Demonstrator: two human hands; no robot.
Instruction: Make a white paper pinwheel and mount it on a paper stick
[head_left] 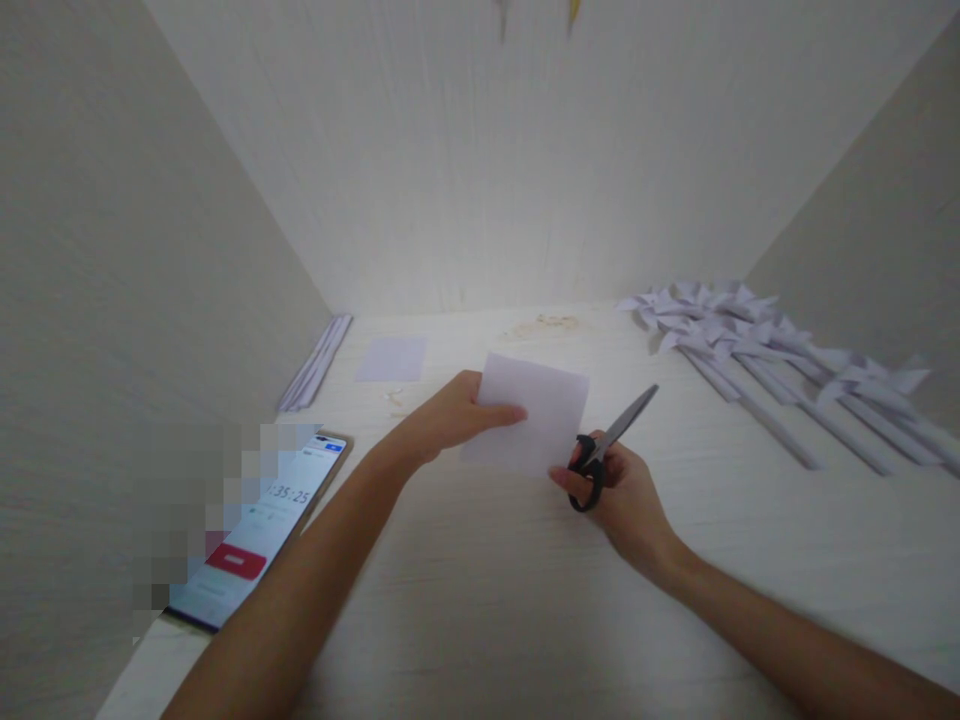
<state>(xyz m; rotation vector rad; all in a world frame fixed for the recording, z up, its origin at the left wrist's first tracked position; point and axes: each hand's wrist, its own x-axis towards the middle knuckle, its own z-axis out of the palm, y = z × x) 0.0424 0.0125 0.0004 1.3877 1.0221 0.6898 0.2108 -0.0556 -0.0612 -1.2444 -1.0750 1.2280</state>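
The sheet of paper (540, 410) hung just above the surface (480, 600), pinched at its left edge by the left hand (450, 415). The right hand (622, 495) gripped scissors (611, 440) at its right edge, blades together, pointing up-right.
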